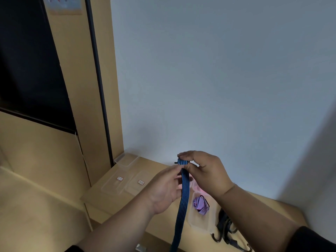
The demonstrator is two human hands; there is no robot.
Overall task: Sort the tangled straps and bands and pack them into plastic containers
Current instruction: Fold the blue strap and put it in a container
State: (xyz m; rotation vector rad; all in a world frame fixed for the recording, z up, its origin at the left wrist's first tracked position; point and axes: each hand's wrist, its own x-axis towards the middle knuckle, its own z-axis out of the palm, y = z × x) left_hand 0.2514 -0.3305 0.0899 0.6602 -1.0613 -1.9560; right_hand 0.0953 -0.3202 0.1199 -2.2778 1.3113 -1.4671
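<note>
A blue strap with black stripes [182,202] hangs down from my hands to the bottom edge of the view. My right hand [205,171] pinches its folded top end, where a small black hook pokes out. Just below, my left hand [165,190] holds the strap between thumb and fingers. Behind the strap, a clear plastic container [201,221] holds a rolled purple band [200,206]. Black straps with metal hooks [227,231] lie tangled to the right of that container.
Two clear plastic lids or containers with small labels [127,180] lie on the wooden table [101,193] at the left. A white wall stands right behind the table. A wooden frame and a dark panel rise at the left.
</note>
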